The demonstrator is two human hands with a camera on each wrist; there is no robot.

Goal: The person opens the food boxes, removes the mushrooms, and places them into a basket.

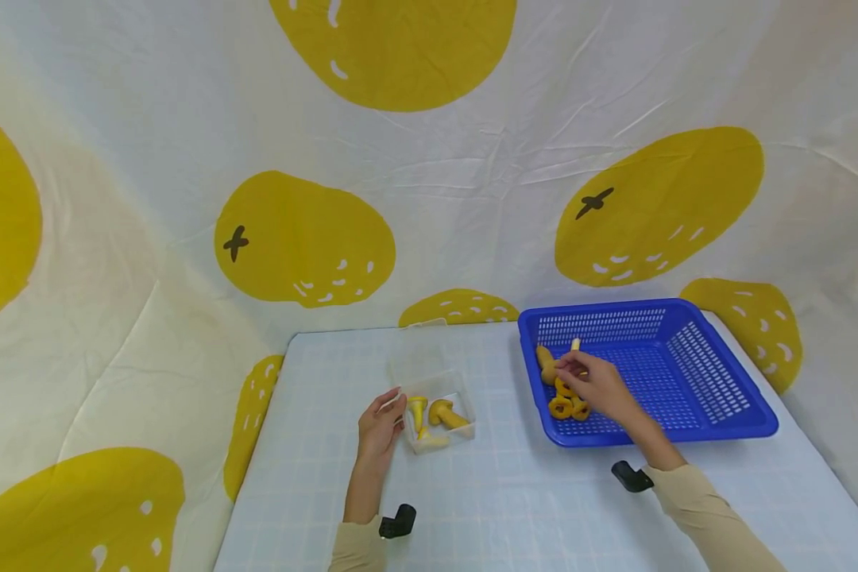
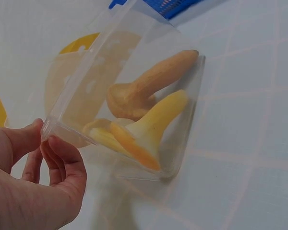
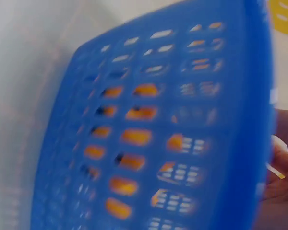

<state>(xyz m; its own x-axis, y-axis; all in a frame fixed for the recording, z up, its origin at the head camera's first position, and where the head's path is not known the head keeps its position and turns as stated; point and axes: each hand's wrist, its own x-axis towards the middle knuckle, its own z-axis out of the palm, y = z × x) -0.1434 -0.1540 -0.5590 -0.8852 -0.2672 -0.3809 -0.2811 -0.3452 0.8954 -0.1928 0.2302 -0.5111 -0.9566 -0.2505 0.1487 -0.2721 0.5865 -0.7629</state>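
A small clear plastic box [image 1: 439,441] stands on the table with several toy mushrooms inside, one brown [image 2: 165,72] and one yellow with a pale base [image 2: 161,115]. My left hand [image 1: 380,425] pinches the box's left rim between thumb and fingers. Over the left part of a blue perforated basket [image 1: 715,397] is my right hand [image 1: 600,385], fingers bent, close to a tan toy mushroom [image 1: 545,361]. A pale stem [image 1: 575,344] shows just behind these fingers; whether they hold it is hidden. In the right wrist view the basket's wall covers most of the hand.
Several orange-yellow rings [image 1: 561,407] lie in the basket's left front corner. A clear lid [image 1: 418,349] lies behind the box. The table [image 1: 500,492] has a pale checked cover, and a white cloth [image 1: 465,199] with yellow fruit shapes hangs behind it.
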